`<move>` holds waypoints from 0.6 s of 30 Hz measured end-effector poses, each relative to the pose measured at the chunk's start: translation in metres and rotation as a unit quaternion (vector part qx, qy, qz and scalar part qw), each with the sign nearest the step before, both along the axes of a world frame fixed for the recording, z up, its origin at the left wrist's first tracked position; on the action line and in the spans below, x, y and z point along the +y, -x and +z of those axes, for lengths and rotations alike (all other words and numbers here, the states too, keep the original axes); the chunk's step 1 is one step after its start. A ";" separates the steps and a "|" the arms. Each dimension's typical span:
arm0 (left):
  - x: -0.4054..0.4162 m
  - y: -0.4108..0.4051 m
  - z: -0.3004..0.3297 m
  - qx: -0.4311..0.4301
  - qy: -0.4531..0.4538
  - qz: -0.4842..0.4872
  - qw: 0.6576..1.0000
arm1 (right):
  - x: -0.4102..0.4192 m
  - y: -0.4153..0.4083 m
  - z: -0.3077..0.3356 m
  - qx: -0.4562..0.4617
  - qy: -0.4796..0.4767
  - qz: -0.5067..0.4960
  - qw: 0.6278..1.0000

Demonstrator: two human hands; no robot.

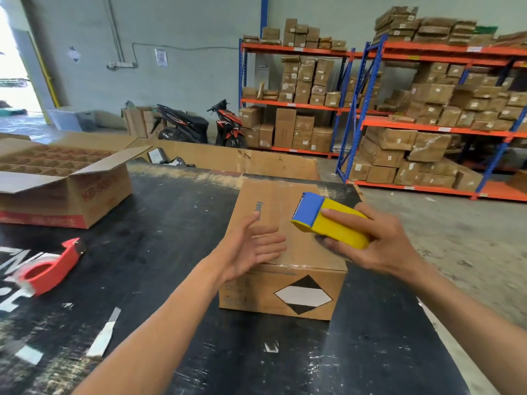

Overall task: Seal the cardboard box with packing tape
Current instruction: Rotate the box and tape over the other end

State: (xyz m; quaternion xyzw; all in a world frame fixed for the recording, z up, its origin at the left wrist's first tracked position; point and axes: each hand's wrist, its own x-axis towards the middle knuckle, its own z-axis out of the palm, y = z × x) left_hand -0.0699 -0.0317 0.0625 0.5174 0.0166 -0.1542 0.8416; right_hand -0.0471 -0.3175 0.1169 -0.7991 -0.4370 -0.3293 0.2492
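Observation:
A closed cardboard box (285, 292) with a black-and-white diamond label stands on the black table (176, 212) in front of me. Clear tape runs along its top seam. My right hand (379, 240) grips a yellow tape dispenser with a blue front (328, 220), held just above the right part of the box top, blue end pointing away. My left hand (251, 246) is open, fingers spread, hovering over the near left part of the box top.
A red tape dispenser (48, 269) lies at the table's left. An open carton with cell dividers (57, 178) stands at the far left. Flat cardboard (256, 163) lies behind the box. Shelves of cartons (427, 109) and two scooters (199, 126) stand beyond.

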 end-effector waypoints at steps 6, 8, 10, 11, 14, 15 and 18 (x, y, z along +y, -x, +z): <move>-0.007 0.022 0.023 0.002 0.104 -0.005 0.995 | 0.005 -0.005 -0.026 0.022 0.086 0.022 0.996; -0.010 0.026 0.029 -0.004 0.052 0.013 0.999 | 0.007 -0.005 -0.036 0.054 0.085 0.028 0.995; -0.008 0.029 0.030 0.009 0.051 0.038 0.998 | 0.011 0.000 -0.035 0.064 0.058 0.048 0.995; -0.007 0.030 0.030 0.017 0.054 0.048 0.997 | 0.015 0.003 -0.032 0.059 0.049 0.058 0.995; -0.004 0.033 0.030 0.038 0.046 0.079 0.995 | 0.027 0.005 -0.025 0.054 0.052 0.074 0.994; -0.003 0.032 0.030 0.039 0.037 0.094 0.994 | 0.030 0.005 -0.024 0.058 0.061 0.073 0.994; -0.002 0.029 0.029 0.036 -0.012 0.154 0.987 | 0.039 0.002 -0.020 0.090 0.086 0.064 0.990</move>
